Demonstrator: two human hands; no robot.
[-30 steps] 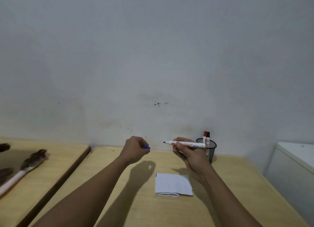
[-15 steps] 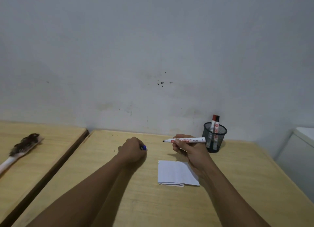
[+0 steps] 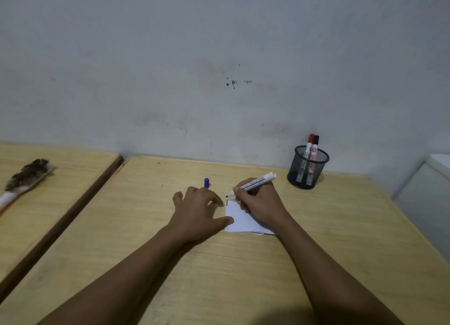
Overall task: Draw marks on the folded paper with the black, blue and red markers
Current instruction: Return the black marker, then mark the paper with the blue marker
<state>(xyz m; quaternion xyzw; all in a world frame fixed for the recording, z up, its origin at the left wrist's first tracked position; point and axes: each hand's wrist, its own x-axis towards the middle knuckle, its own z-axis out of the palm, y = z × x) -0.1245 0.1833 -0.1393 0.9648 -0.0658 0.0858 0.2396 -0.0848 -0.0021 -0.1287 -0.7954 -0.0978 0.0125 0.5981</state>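
— Wooden bench (image 3: pixel 243 276) is sitting against a stained grey wall (image 3: pixel 219 57). What is lying on it?

— Folded paper (image 3: pixel 239 221) is lying flat near the middle of the bench, with a short dark mark along its far left edge. A mesh cup (image 3: pixel 308 170) is standing at the back right, near the wall edge, holding a red-capped marker (image 3: pixel 309 144) and a black-capped marker (image 3: pixel 315 145) upright.

— And the hands?

— Right hand (image 3: pixel 260 204) is resting on the paper's far right part, its fingers pinching an uncapped white marker (image 3: pixel 255 184), whose dark tip is hovering at the paper's far left corner; whether it is touching cannot be told. Left hand (image 3: pixel 198 211) is lying just left of the paper, fingers spread, thumb pressing the paper's left edge. A blue cap (image 3: pixel 206 182) is poking up between its fingers.

— Anything else?

— A brush (image 3: pixel 23 178) is lying on a neighbouring bench (image 3: pixel 60 190) to the left.
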